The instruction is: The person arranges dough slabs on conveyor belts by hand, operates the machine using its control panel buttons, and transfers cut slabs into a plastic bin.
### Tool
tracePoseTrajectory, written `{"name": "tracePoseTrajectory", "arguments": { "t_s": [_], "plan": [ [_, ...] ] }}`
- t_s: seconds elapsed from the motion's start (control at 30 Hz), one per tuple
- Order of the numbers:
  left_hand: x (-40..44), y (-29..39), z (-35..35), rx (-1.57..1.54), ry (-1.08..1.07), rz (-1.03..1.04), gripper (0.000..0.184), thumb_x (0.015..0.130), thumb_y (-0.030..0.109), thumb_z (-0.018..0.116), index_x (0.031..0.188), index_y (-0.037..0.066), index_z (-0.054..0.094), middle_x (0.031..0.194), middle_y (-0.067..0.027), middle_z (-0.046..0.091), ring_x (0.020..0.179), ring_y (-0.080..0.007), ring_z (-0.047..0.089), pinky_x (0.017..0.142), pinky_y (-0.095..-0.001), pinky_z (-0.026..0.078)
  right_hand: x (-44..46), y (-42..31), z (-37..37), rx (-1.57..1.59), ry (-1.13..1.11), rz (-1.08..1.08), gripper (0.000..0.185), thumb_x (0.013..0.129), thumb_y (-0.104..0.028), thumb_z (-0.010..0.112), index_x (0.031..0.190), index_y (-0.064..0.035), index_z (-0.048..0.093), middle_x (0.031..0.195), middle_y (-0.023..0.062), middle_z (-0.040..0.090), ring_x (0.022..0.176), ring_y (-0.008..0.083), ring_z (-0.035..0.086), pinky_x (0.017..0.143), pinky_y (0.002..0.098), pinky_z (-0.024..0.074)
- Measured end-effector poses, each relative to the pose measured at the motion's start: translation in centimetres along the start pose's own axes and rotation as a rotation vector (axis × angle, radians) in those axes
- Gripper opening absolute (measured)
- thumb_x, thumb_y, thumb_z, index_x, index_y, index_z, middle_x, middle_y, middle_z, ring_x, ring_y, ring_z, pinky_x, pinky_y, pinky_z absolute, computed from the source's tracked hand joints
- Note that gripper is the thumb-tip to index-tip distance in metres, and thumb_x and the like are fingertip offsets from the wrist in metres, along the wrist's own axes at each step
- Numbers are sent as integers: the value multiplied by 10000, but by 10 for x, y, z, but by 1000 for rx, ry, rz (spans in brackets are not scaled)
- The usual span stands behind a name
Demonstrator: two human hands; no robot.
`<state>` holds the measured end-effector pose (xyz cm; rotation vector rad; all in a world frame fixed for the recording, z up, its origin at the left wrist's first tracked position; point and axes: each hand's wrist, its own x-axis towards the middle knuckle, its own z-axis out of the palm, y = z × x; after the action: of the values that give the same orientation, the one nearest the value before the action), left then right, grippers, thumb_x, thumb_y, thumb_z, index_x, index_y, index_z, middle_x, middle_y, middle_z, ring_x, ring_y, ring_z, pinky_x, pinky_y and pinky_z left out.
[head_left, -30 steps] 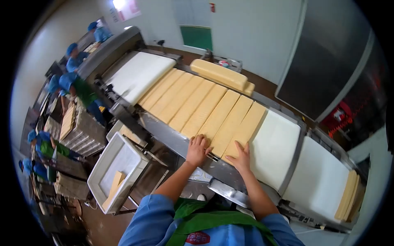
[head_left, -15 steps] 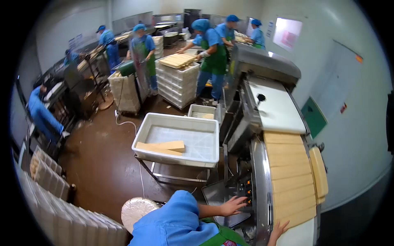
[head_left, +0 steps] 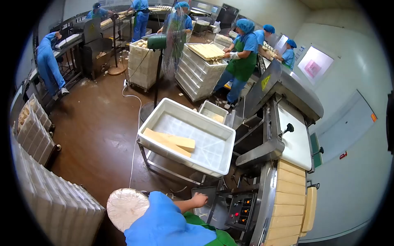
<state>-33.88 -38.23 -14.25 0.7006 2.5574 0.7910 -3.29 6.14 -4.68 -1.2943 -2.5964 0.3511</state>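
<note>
My left hand [head_left: 200, 199] is raised at the lower middle, its fingers curled in with nothing visible in them. It is left of the control panel [head_left: 240, 213] with its lit buttons, apart from it. My right hand is out of view. On the conveyor at the right, several pale yellow slabs [head_left: 287, 199] lie side by side across the belt. One more long slab [head_left: 310, 209] stands along the machine's far side. Two long yellow blocks [head_left: 174, 141] lie in a white plastic tub [head_left: 209, 153] on a metal stand ahead of me.
A round foil-like wrapped seat [head_left: 127, 209] stands at my left. White crates [head_left: 53, 197] are stacked at the lower left. A fan [head_left: 157, 42] and a white cable [head_left: 135, 135] are beyond. A co-worker in a green apron [head_left: 242, 61] handles slabs on stacked crates.
My view has swung left and up. My left hand has drawn back from the control panel, its spread fingers now curled. My right hand has left the belt's slabs and gone out of view.
</note>
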Motion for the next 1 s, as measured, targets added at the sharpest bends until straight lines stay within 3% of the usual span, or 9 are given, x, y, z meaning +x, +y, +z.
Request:
{"name": "tracePoseTrajectory", "arguments": {
  "t_s": [0.1,0.23,0.27,0.33,0.6,1.0],
  "plan": [
    [36,17,16,-37,-11,-14,278,864,295,455,964,134,658,977,-104,639,983,-286,591,824,-499,379,-12,-3,-11,32,-168,-18,848,864,-452,568,1417,53,172,1365,372,297,1311,447,272,1093,434,217],
    [87,47,38,-81,-66,34,274,863,295,455,952,131,656,982,-106,639,981,-291,592,823,-496,379,-64,-90,-58,200,-145,-72,934,793,-414,677,1407,77,173,1392,347,278,1325,421,263,1097,416,214],
    [95,55,42,-105,-66,46,273,862,292,456,949,127,656,986,-107,641,984,-292,591,822,-496,379,-76,-118,-74,191,-147,-51,934,793,-414,677,1407,77,173,1392,347,278,1325,421,263,1097,416,214],
    [110,68,50,-129,-87,61,272,861,289,456,946,123,655,990,-108,642,988,-293,591,822,-496,379,-92,-155,-96,503,-261,140,969,760,-402,714,1403,84,176,1407,333,262,1329,415,252,1098,411,213],
    [133,98,92,-131,-250,40,262,867,287,442,948,144,646,970,-109,660,932,-299,619,804,-519,377,-89,-64,-60,-68,-234,39,988,740,-423,724,1390,98,193,1401,327,274,1321,417,258,1103,411,204],
    [88,54,104,-167,-424,-103,311,857,277,442,1042,110,628,1066,-140,642,1016,-327,597,897,-602,338,-93,-85,-69,-119,-214,2,999,657,-376,798,1336,131,268,1345,336,339,1261,438,319,1078,426,245]
  ]
}}
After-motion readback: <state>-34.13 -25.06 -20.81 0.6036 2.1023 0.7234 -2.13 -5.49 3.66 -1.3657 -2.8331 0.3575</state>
